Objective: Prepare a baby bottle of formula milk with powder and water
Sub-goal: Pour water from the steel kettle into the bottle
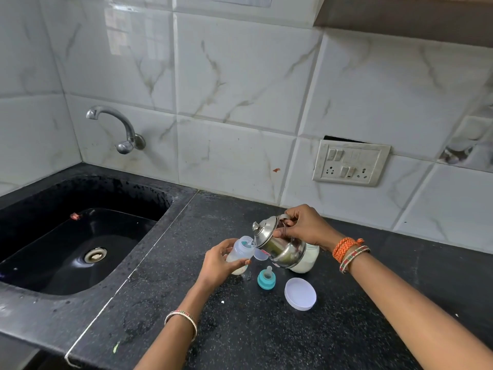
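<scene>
At centre frame, over the speckled black stone counter (266, 329), the left hand (217, 265) grips one translucent plastic bottle (241, 249), tilted, white powder at its base. The right hand (304, 227) clasps one shiny steel kettle (277, 243), spout at the bottle's mouth. Just below lie one teal-ringed teat (266, 279) and one round white lid (300, 294).

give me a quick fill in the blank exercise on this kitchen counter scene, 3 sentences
1. The right hand tilts a steel kettle toward the mouth of the ____.
2. The left hand holds the baby bottle, and its teal teat ring lies on the ____.
3. The white lid lies to the ____ of the teat ring.

Missing words: baby bottle; counter; right
</scene>
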`<state>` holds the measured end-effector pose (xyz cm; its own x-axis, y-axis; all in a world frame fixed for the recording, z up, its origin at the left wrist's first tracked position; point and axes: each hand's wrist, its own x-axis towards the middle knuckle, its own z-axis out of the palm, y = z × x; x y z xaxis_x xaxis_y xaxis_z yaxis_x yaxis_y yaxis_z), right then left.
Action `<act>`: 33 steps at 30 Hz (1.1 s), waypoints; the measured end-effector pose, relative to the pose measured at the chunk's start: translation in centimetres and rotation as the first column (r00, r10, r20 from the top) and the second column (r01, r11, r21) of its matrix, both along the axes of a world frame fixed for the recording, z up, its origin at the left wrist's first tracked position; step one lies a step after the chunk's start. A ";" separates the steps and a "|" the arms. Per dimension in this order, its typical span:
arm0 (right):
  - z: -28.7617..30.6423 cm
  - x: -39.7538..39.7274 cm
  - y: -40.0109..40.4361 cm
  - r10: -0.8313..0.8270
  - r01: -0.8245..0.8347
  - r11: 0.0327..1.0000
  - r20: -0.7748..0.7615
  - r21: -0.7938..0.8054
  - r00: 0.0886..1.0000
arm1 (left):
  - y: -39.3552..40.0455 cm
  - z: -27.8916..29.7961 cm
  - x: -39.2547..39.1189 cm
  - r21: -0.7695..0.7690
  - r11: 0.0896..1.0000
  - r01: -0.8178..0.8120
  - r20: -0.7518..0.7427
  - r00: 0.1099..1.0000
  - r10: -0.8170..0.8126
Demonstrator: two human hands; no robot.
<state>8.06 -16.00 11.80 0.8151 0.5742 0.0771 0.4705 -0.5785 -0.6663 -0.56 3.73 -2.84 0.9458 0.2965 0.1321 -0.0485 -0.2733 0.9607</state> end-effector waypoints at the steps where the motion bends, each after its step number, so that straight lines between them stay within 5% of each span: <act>1: 0.0 0.0 0.0 0.002 -0.002 1.000 0.005 -0.007 1.000 | 0.0 -0.1 0.0 -0.006 1.000 0.000 0.000 1.000 0.000; 33: 2.0 -1.0 0.8 0.069 -0.060 0.988 0.058 -0.145 0.996 | -0.2 -0.5 -0.8 0.040 0.999 0.015 -0.030 0.999 -0.014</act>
<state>7.07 -15.23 13.75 0.7723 0.6339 0.0407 0.5482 -0.6328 -0.5469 -1.31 3.56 -3.32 0.9538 0.2776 0.1153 -0.0243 -0.3111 0.9501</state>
